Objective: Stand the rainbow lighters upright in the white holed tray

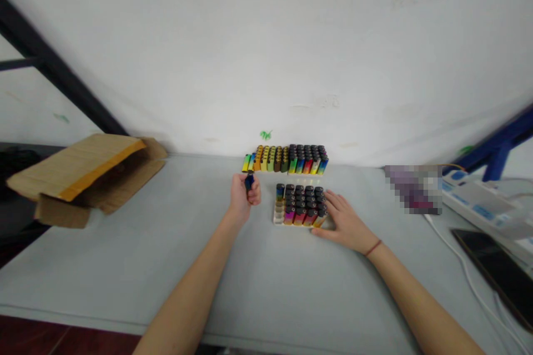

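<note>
Gray table [125,255]; partly filled lighter tray [278,223] on it. Right hand [345,224] spread against tray's right side, probably bracing it. Left hand [240,197] curled round dark lighter [249,182] left of tray, likely keeping it upright.

Left hand [240,193] around a dark lighter [249,182] — right hand [345,222] beside a tray [278,221] of upright lighters [300,204]

Lighter tray [278,222] on tbl [125,266], lighter rows [285,160] behind, box [91,169] L.
</note>
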A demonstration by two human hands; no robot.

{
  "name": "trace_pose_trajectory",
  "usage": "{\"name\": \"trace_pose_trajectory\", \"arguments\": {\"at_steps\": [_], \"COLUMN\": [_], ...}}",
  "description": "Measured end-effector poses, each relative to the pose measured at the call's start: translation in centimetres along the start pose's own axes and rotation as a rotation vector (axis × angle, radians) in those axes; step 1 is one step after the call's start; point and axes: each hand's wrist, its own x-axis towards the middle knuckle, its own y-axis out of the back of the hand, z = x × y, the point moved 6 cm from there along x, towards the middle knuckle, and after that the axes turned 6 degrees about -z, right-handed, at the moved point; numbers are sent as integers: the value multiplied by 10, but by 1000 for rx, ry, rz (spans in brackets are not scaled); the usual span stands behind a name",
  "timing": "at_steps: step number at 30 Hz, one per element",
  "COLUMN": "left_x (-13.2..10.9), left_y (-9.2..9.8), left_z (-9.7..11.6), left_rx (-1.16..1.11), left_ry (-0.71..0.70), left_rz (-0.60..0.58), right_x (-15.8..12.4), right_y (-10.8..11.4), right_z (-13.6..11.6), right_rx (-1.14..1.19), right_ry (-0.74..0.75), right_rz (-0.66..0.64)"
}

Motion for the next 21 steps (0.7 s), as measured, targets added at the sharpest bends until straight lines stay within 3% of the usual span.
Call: {"name": "trace_pose_trajectory", "arguments": {"at_steps": [21], "left_x": [0], "left_y": [4], "left_z": [-2], "left_rx": [-31], "left_ry": [13], "left_rz": [67], "right_x": [0], "right_y": [0], "right_z": [1], "right_rx": [-1], "right_ry": [-6], "right_rz": [-4]}}
